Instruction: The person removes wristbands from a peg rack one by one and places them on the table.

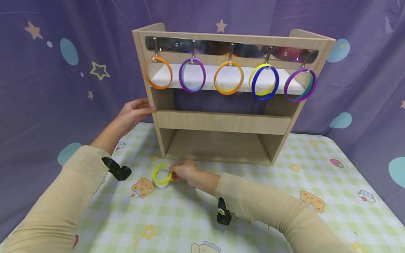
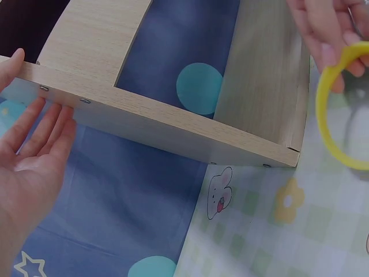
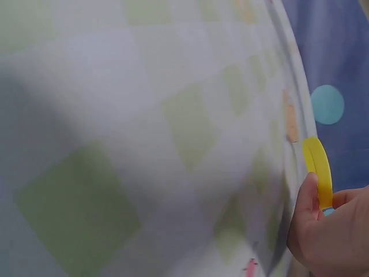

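My right hand (image 1: 185, 170) pinches a thin yellow ring (image 1: 154, 174) just above the table, in front of the shelf's lower left corner. The right wrist view shows the yellow ring (image 3: 324, 173) edge-on between thumb and fingers. My left hand (image 1: 134, 114) rests against the left side of a light wooden shelf unit (image 1: 224, 123). In the left wrist view the left hand (image 2: 37, 150) has fairly straight fingers touching the outer side panel and its thumb at the front edge. Coloured rings hang from the unit's hooks, among them an orange ring (image 1: 171, 73) and a blue ring (image 1: 277, 80).
A metal strip (image 1: 250, 49) with several hooks runs along the unit's top front. A purple ring (image 1: 180, 75) and others hang there. A checked cloth (image 1: 259, 189) covers the table. Behind it hangs a purple-blue curtain (image 1: 95, 31) with stars and spots.
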Demonstrator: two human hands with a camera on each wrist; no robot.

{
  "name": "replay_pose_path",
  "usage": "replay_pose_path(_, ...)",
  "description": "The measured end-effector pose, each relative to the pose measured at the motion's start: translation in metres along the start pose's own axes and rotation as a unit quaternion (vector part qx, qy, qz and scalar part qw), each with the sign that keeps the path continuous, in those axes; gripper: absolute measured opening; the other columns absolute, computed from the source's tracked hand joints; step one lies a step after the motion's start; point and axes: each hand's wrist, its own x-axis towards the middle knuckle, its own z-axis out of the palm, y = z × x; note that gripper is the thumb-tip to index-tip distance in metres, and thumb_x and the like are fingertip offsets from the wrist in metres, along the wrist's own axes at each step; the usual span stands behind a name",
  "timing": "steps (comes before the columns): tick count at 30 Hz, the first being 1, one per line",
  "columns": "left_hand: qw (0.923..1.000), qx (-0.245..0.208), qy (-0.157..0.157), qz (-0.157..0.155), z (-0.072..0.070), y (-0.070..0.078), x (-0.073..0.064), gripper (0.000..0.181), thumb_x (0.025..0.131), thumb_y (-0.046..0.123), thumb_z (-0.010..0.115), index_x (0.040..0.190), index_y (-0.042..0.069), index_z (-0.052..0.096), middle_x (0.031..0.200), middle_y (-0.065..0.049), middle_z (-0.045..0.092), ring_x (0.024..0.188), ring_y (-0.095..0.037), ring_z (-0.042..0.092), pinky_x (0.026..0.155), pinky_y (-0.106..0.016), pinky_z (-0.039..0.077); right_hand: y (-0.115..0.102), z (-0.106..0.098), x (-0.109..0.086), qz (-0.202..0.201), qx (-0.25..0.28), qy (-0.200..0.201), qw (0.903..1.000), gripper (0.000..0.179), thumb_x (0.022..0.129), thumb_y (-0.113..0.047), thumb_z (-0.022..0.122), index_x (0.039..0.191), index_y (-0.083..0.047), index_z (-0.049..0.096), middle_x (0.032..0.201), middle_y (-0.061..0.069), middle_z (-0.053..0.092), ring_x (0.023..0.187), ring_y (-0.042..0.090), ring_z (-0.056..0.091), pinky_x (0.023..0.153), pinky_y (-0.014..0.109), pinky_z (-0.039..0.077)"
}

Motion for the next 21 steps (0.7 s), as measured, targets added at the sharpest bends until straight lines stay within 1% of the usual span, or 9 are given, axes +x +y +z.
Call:
replay_pose_path(5,1.0000,0.000,0.000,-0.002,-0.0003,-0.0005,-0.0002,0.069,0.091,0.005,0.062,0.146,-0.013,0.023,0.106,0.007,0.059,0.095,-0.001,0.063,0.086,-0.009,0.049,0.0049,0.0020,0.0052,-0.004,-0.006,0.006,1.0000,0.019,0.088,-0.003,0.064,0.104,0.007,0.068,0.071,0.006,0.063,0.055,0.009,0.060,0.067,0.024,0.061)
replay_pose_path(9,1.0000,-0.001,-0.001,0.002,0.0002,-0.0012,0.0009,0.064,0.091,0.005,0.062,0.143,-0.012,0.028,0.105,0.007,0.061,0.094,-0.001,0.064,0.086,-0.009,0.050,0.0061,0.0026,0.0077,-0.001,-0.005,0.007,1.0000,0.018,0.088,-0.004,0.064,0.103,0.005,0.068,0.070,0.006,0.063,0.053,0.008,0.060,0.065,0.023,0.060)
replay_pose_path(12,1.0000,-0.006,0.001,0.004,0.0005,-0.0012,0.0014,0.060,0.091,0.004,0.062,0.140,-0.011,0.031,0.103,0.008,0.062,0.093,-0.001,0.064,0.085,-0.010,0.051,0.0071,0.0030,0.0084,-0.001,-0.015,0.009,0.9999,0.017,0.088,-0.005,0.065,0.102,0.004,0.069,0.071,0.007,0.065,0.052,0.008,0.060,0.064,0.022,0.060)
replay_pose_path(14,0.9999,-0.010,0.003,0.003,0.0005,-0.0010,0.0012,0.061,0.091,0.003,0.062,0.140,-0.011,0.030,0.103,0.007,0.062,0.093,-0.001,0.064,0.085,-0.010,0.051,0.0075,0.0031,0.0083,-0.006,-0.027,0.009,0.9996,0.017,0.088,-0.005,0.066,0.102,0.003,0.070,0.075,0.009,0.068,0.052,0.008,0.062,0.065,0.023,0.060)
replay_pose_path(18,1.0000,-0.002,0.002,-0.002,0.0002,-0.0005,0.0002,0.068,0.091,0.005,0.062,0.145,-0.012,0.024,0.106,0.007,0.059,0.094,0.000,0.063,0.085,-0.009,0.050,0.0059,0.0021,0.0067,-0.018,-0.053,0.006,0.9984,0.017,0.088,-0.006,0.066,0.102,0.004,0.070,0.082,0.013,0.072,0.058,0.011,0.067,0.066,0.023,0.060)
replay_pose_path(21,1.0000,0.003,0.003,-0.007,-0.0003,-0.0004,-0.0003,0.071,0.091,0.006,0.063,0.146,-0.012,0.022,0.108,0.007,0.058,0.095,0.000,0.062,0.085,-0.009,0.049,0.0037,0.0011,0.0049,-0.021,-0.075,0.002,0.9970,0.017,0.088,-0.005,0.067,0.101,0.004,0.071,0.084,0.014,0.073,0.066,0.017,0.072,0.068,0.024,0.061)
